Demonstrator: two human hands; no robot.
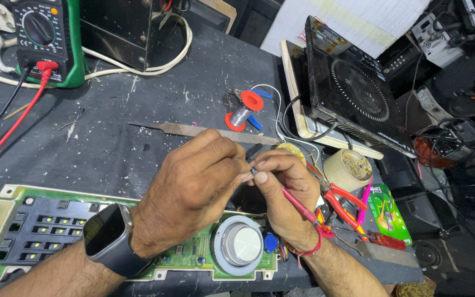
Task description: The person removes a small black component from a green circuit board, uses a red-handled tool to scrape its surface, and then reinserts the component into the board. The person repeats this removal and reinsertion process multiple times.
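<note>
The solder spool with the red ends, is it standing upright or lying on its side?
Lying tipped on its side: the solder spool rests on the dark workbench with both red flanges on edge, its wound core slanting between them.

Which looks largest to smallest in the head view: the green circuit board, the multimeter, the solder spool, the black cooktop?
1. Green circuit board, though nearness to the camera inflates it.
2. Black cooktop.
3. Multimeter, partly cut off at the frame's top.
4. Solder spool, clearly smallest.
</note>
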